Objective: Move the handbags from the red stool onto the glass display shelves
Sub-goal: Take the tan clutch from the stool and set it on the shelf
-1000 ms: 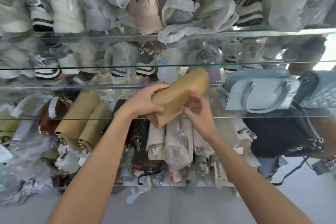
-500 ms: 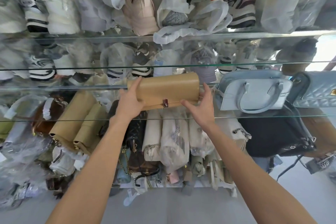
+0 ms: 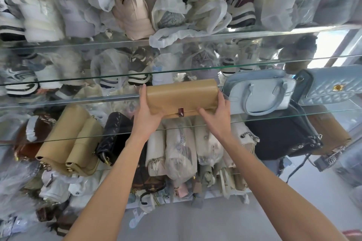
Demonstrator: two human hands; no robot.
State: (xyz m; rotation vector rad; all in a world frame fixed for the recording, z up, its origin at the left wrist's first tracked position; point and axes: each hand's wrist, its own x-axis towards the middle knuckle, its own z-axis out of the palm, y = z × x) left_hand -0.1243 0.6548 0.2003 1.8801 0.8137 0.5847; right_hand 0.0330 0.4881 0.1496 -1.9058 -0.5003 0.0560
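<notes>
1. Clutch [image 3: 181,97] sits between both hands on the glass shelf [image 3: 293,112].
2. Left hand [image 3: 146,112] and right hand [image 3: 218,115] clasp its ends.
3. Looks light, stiff, smooth; end grips suit it.

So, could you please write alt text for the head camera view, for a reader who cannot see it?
Two bare hands, left hand and right hand, hold a tan handbag by its ends at a glass shelf, beside a pale blue handbag. Shelves above hold shoes wrapped in plastic; more bags crowd the shelf below.
</notes>
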